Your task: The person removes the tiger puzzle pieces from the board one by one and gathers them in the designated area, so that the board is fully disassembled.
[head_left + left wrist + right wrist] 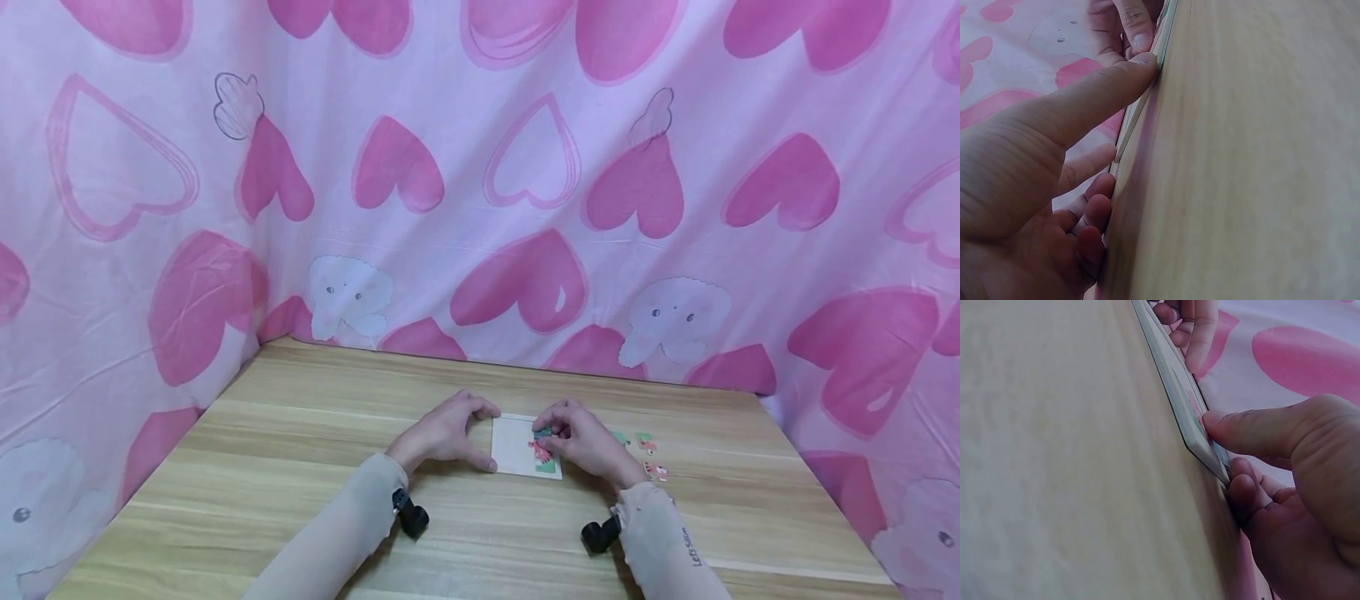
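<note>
A white puzzle board (pixel 512 446) lies flat on the wooden table, with red and green puzzle pieces (pixel 545 457) in its right part. My left hand (pixel 447 429) holds the board's left side, thumb at the near corner and a finger at the far corner. Over the board's right side, my right hand (pixel 588 442) pinches a teal puzzle piece (pixel 542 432) at the far right corner. In the right wrist view, the right thumb (pixel 1247 430) touches the board's face near coloured pieces; the fingers partly hide the piece.
Several loose puzzle pieces (pixel 656 472) lie on the table right of the right hand. The wooden table (pixel 300 433) extends around both arms. A pink heart-patterned curtain (pixel 510 183) hangs along its back and sides.
</note>
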`<state>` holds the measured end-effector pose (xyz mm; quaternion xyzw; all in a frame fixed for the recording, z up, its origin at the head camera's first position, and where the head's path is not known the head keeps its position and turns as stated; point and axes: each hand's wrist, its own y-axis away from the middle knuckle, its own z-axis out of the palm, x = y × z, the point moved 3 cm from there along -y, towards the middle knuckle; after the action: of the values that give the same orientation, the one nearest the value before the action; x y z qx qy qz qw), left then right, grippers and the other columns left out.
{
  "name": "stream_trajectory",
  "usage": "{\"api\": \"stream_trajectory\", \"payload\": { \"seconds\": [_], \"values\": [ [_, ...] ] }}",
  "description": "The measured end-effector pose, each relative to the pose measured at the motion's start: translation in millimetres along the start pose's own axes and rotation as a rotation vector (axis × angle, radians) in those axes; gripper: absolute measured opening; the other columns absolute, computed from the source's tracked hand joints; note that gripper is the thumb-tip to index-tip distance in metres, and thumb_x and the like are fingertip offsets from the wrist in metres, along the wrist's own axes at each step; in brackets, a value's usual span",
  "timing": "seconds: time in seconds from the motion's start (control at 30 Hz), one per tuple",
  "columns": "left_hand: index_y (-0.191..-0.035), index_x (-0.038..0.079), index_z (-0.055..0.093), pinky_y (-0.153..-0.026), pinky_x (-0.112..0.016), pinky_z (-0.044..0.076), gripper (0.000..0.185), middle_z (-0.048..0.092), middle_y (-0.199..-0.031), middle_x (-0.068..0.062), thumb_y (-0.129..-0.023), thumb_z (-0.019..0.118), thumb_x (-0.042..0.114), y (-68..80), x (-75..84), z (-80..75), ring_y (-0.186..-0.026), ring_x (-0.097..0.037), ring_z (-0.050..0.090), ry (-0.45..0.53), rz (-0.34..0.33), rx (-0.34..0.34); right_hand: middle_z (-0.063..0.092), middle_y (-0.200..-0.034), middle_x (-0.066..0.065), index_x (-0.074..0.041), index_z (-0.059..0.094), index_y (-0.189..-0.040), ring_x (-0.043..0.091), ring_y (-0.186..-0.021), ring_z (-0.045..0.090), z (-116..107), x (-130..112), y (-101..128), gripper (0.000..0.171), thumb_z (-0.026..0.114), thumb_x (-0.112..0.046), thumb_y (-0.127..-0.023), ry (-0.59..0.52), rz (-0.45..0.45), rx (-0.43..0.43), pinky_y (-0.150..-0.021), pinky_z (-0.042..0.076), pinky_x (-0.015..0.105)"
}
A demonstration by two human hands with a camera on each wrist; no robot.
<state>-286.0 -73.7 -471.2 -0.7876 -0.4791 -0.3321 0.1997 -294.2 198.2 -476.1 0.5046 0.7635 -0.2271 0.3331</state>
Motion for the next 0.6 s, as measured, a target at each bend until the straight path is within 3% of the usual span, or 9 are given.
{"api": "stream_trajectory", "payload": {
  "seconds": [0.13,0.37,0.6],
  "values": [
    [-0.145,0.021,0.070,-0.117,-0.049,0.048,0.084,0.060,-0.132,-0.002,-0.072,0.108,0.038,0.1,0.4,-0.1,-0.123,-0.022,0.058,0.003,0.003,0.002,0.060,-0.113,0.005,-0.019,0.080,-0.113,0.021,-0.100,0.055,0.1,-1.1,0.2,0.016,0.080,-0.008,-0.103,0.003,0.002,-0.003,-0.087,0.049,0.032],
    [-0.145,0.023,0.070,-0.118,-0.048,0.048,0.085,0.060,-0.132,0.001,-0.071,0.108,0.039,-0.1,-0.4,0.7,-0.125,-0.021,0.058,0.003,-0.008,0.002,0.060,-0.110,0.004,-0.017,0.074,-0.133,0.021,-0.098,0.056,0.7,-2.4,0.1,0.038,0.085,-0.006,-0.098,-0.007,-0.001,0.035,-0.084,0.050,0.030],
    [-0.144,0.021,0.070,-0.117,-0.050,0.048,0.084,0.060,-0.130,-0.001,-0.071,0.108,0.037,0.1,0.6,0.0,-0.123,-0.022,0.058,-0.002,0.005,0.007,0.062,-0.112,0.004,-0.019,0.079,-0.129,0.021,-0.100,0.057,-1.4,-3.3,-0.2,0.035,0.086,-0.006,-0.097,-0.003,0.015,0.047,-0.087,0.051,0.032]
  ]
}}
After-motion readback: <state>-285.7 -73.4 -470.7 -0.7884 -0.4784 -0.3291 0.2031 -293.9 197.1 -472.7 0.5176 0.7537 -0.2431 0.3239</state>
